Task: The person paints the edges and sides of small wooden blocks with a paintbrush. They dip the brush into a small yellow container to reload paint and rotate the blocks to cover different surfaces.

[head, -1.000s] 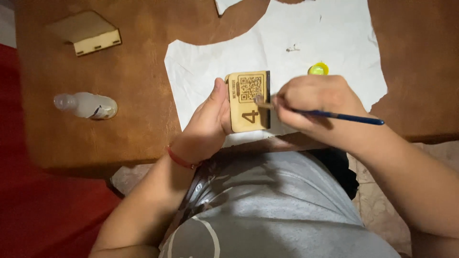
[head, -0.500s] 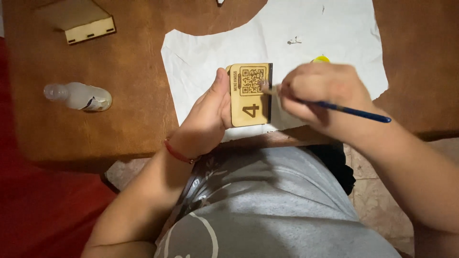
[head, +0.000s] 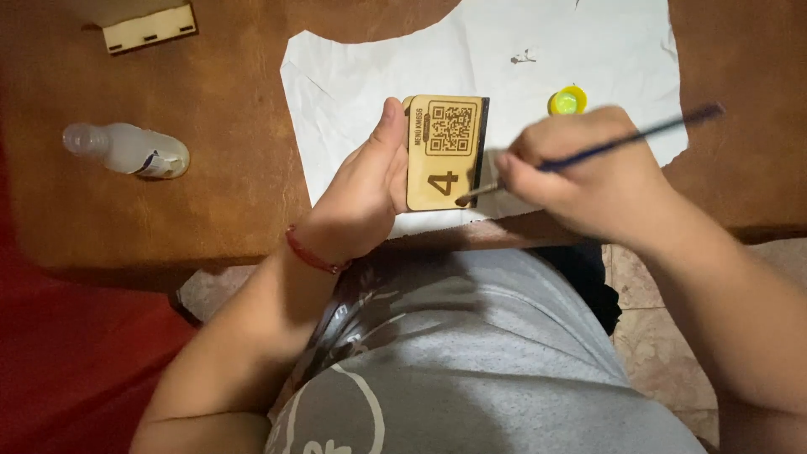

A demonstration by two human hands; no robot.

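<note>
While the head cam looks straight down, the left hand (head: 363, 195) grips a small wooden plaque (head: 444, 151) by its left edge, held just above the near table edge, over the white paper sheet (head: 403, 59). Fingers behind the plaque are hidden. Right hand (head: 588, 181) pinches a thin blue paintbrush (head: 622, 143), bristle tip at the plaque's lower right, by its dark side edge; handle end blurred. Yellow paint pot (head: 568, 101) sits just beyond the knuckles, partly covered. Far left: clear bottle (head: 126, 150) lying down; wooden box (head: 151, 25) cut off at top. Bare tabletop (head: 218, 185) btw bottle and paper.
</note>
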